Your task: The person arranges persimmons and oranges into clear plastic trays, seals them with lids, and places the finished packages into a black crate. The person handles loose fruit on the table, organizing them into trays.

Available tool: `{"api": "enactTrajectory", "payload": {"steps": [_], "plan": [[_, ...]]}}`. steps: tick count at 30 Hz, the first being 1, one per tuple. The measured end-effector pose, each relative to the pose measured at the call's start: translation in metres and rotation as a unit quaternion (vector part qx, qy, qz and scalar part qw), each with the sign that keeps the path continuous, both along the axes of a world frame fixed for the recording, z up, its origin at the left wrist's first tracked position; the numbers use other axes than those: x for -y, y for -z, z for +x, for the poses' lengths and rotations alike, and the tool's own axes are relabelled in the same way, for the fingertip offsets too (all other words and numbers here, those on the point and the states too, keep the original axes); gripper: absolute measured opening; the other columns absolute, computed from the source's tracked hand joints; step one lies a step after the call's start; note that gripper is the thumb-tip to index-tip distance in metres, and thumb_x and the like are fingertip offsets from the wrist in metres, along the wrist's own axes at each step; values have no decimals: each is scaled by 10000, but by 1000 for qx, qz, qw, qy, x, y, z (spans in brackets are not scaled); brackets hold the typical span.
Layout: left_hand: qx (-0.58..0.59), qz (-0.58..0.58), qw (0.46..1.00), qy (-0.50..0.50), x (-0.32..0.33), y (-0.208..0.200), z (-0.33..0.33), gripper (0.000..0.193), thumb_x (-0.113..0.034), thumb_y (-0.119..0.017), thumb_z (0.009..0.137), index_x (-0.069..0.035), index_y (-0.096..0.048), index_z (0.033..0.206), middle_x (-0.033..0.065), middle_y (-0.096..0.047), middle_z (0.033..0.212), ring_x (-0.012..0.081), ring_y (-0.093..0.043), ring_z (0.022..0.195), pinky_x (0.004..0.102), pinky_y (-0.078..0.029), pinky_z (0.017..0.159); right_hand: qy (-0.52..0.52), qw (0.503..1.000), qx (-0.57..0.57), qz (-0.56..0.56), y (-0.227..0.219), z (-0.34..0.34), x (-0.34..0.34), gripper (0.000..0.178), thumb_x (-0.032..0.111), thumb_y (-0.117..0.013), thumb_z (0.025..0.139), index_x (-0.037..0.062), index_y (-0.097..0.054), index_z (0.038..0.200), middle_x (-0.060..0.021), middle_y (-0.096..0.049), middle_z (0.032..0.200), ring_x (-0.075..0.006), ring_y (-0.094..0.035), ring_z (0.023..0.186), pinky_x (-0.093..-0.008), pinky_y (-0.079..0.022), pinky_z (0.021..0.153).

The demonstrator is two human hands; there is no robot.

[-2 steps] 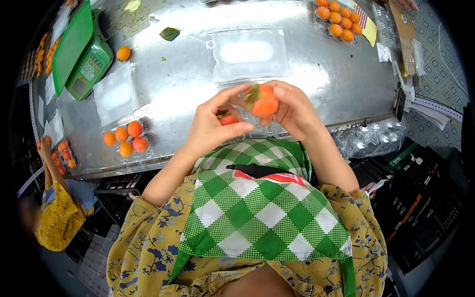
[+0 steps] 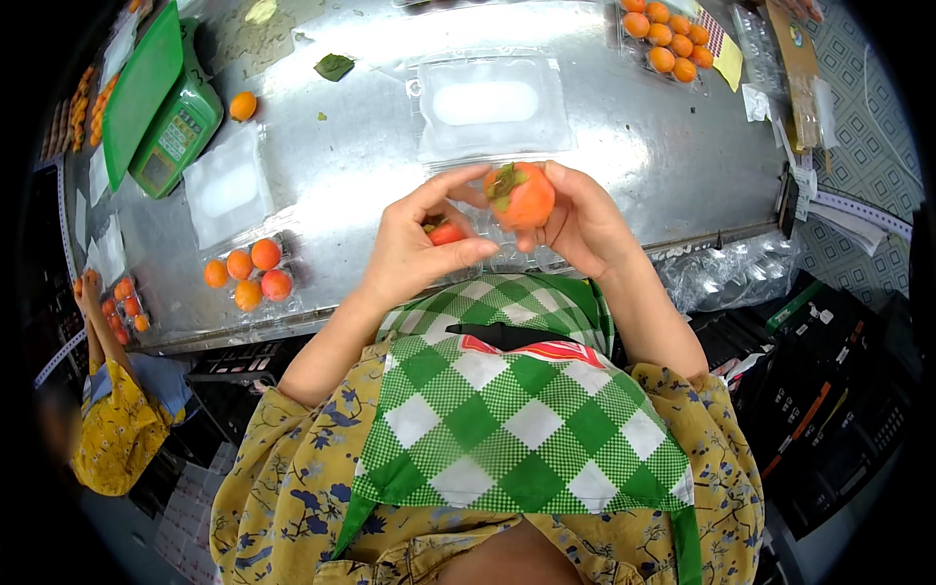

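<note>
Between the fingers and thumb of my right hand (image 2: pixel 585 219) is an orange-red persimmon (image 2: pixel 529 199), its green leafy calyx turned up and to the left. My left hand (image 2: pixel 421 234) curls around a second persimmon (image 2: pixel 446 233), mostly hidden by the palm and thumb. The left fingertips reach close to the first fruit; whether they touch it I cannot tell. Below both hands, near the table edge, part of a clear plastic tray (image 2: pixel 517 258) shows. Just beyond the hands lies a clear tray with a white liner (image 2: pixel 485 101).
To the left are a clear tray of persimmons (image 2: pixel 249 275), a lined tray (image 2: pixel 227 193), a loose persimmon (image 2: pixel 243 106) and a green scale (image 2: pixel 175 136). A full tray (image 2: pixel 667 41) stands far right. A co-worker's arm (image 2: pixel 97 327) works at the far left; clear packaging (image 2: pixel 731 273) lies right.
The persimmon in my right hand has turned, so its calyx faces up more. My left hand has shifted slightly left, away from it.
</note>
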State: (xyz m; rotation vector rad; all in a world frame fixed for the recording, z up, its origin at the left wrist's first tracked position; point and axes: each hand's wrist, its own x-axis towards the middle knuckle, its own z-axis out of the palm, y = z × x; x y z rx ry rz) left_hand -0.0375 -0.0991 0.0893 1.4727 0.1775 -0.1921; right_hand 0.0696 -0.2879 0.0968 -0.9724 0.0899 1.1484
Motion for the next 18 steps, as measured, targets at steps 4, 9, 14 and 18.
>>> {"api": "enactTrajectory", "payload": {"steps": [4,9,14,18], "plan": [[28,12,1000,-4,-6,-5,4,682,-57,-780,696,-58,-508,1321,92,-575,1169,109,-628,806,228,-483,709,-15,996,-90,7,4,0,0,525,458,-398,972,-25,-593,1039,-155,-665,731,-212,-647,535,-297,-547,509],[96,53,994,3,2,-4,10,686,-62,-798,664,-50,-533,1297,58,-596,1129,124,-629,798,226,-480,719,-43,993,-109,-33,9,-9,-6,558,488,-378,974,-23,-602,1004,-151,-647,659,-218,-625,478,-280,-522,460],[-71,-200,977,-28,2,1,5,604,-214,-738,776,-26,-494,1296,94,-616,1050,152,-627,757,262,-524,656,-139,983,-10,-117,-7,-5,-4,556,479,-390,975,-32,-608,943,-123,-633,654,-187,-615,509,-249,-491,468],[-209,-414,885,-29,0,15,-3,590,-514,-523,906,-22,-491,1230,130,-619,1003,187,-637,745,310,-556,587,-53,931,328,-149,-2,-2,3,319,253,-639,861,-19,-599,1022,-80,-629,859,-186,-600,776,-284,-494,710]]}}
